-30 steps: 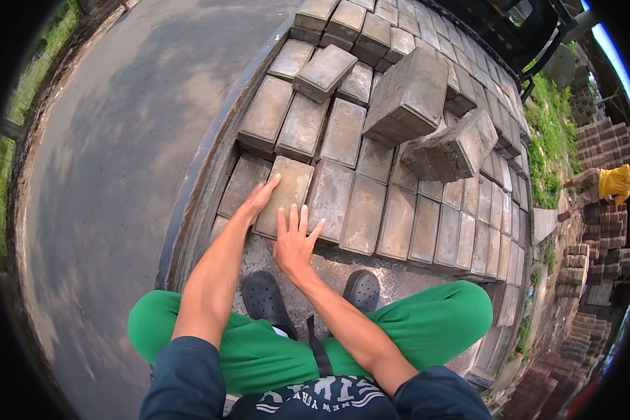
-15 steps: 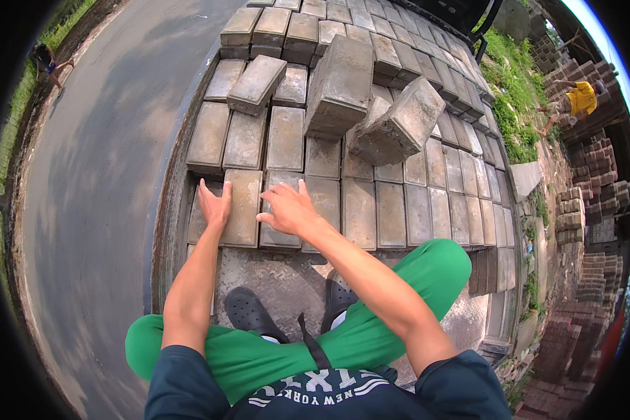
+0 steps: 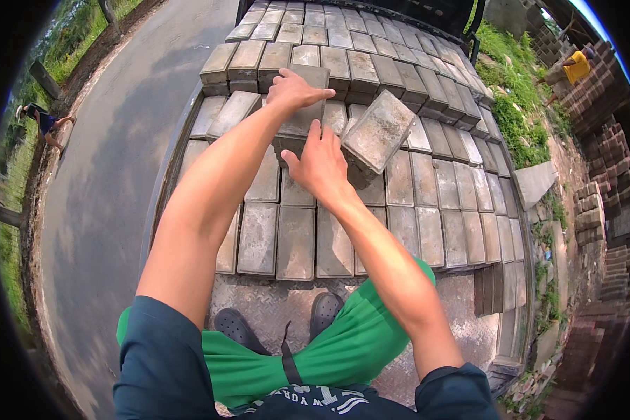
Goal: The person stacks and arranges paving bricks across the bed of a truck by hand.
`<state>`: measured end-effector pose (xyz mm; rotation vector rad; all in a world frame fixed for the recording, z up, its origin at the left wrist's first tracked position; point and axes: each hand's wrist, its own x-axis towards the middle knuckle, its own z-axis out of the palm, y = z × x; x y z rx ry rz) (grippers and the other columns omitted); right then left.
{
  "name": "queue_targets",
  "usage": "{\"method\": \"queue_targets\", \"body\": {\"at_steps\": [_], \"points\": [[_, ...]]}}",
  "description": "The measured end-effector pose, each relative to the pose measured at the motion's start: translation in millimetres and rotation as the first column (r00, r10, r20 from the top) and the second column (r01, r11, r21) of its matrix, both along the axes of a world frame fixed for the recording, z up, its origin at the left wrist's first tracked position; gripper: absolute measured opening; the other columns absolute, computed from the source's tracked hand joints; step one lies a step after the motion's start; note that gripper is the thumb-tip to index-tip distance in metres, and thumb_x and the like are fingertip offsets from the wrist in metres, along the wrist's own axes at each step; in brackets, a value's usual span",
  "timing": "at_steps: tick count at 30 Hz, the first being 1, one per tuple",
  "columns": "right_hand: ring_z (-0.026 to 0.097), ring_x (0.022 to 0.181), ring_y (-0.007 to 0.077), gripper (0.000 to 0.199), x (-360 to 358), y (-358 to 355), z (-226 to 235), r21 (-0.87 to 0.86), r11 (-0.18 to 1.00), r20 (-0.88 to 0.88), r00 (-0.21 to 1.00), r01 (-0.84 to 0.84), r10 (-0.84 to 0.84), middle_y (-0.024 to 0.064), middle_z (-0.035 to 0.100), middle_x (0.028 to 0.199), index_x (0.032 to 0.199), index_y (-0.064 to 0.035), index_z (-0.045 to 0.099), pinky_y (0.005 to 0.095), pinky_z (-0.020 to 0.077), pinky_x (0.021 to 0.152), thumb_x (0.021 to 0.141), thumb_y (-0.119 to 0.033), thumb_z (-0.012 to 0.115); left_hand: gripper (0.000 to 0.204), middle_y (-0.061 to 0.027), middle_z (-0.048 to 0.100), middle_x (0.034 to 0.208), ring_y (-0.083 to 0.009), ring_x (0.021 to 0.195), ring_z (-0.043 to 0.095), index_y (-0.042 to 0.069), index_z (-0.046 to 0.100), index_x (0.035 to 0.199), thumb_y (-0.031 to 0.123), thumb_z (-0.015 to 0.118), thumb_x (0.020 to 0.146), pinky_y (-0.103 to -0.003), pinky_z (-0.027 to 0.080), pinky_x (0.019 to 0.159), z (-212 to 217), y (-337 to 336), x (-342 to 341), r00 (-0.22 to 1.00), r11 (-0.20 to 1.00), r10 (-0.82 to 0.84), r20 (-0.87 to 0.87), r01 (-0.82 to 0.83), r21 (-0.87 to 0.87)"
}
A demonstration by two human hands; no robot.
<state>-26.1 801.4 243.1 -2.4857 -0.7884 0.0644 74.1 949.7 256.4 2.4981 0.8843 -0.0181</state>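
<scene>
A grey concrete paving block (image 3: 299,124) rests raised on top of the layer, partly hidden by my hands and left forearm. My left hand (image 3: 297,92) lies over its far part, thumb and fingers spread. Close to its near right side is my right hand (image 3: 320,164), open, with the fingers stretched forward and the thumb apart. Whether either palm presses on the block cannot be made out. Just right of it, a second loose block (image 3: 381,131) leans at an angle on the layer. Another block (image 3: 235,112) sits askew left of my left forearm.
Rows of blocks (image 3: 430,234) cover the truck bed, stacked higher toward the far end. My shoes stand on the metal bed floor (image 3: 462,301). A road (image 3: 98,210) runs along the left, with a person (image 3: 45,126) at its edge. Block stacks (image 3: 595,217) and another person (image 3: 576,68) are on the right.
Both hands have left the front row at the left and moved forward and right to the raised block. The view has shifted.
</scene>
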Motion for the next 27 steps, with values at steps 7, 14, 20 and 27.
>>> {"method": "queue_targets", "body": {"at_steps": [7,14,20,27], "points": [[0.036,0.131,0.0494,0.104,32,31,-22,0.252,0.956,-0.193,0.976,0.148,-0.101,0.0372,0.029,0.14,0.146,0.014,0.007,0.0503,0.0407,0.104,0.079,-0.022,0.078,0.147,-0.0315,0.036,0.145,-0.042,0.131,0.045,-0.012,0.004,0.149,0.071,0.08,0.055,-0.048,0.042,0.105,-8,-13,34,0.969,0.985,0.087,-0.23,-0.049,0.166],[0.04,0.127,0.0464,0.109,45,33,-25,0.311,0.929,-0.34,0.936,0.2,-0.088,0.0333,0.034,0.136,0.148,0.0111,0.005,0.0505,0.0399,0.104,0.075,-0.016,0.081,0.139,-0.0352,0.036,0.143,-0.0448,0.128,0.047,-0.012,0.006,0.148,0.063,0.078,0.055,-0.041,0.042,0.105,-4,-13,32,0.983,0.991,0.085,-0.16,-0.066,0.118],[0.029,0.138,0.0491,0.104,23,37,-32,0.33,0.938,-0.162,0.985,0.102,-0.05,0.0322,0.024,0.149,0.152,0.0019,0.009,0.056,0.0311,0.11,0.077,-0.014,0.079,0.132,-0.0344,0.046,0.136,-0.0402,0.126,0.051,-0.019,0.016,0.141,0.063,0.076,0.056,-0.038,0.044,0.103,-2,24,-5,0.995,0.991,0.093,0.026,-0.09,-0.097],[0.034,0.135,0.0454,0.094,-22,30,-17,0.394,0.888,0.075,0.971,-0.237,0.225,0.0304,0.031,0.147,0.15,0.0027,0.02,0.0494,0.0337,0.11,0.081,-0.029,0.076,0.126,-0.0328,0.051,0.131,-0.0389,0.12,0.055,-0.016,0.025,0.138,0.065,0.074,0.055,-0.039,0.045,0.101,41,45,-91,0.988,0.989,0.133,0.076,-0.127,-0.076]]}}
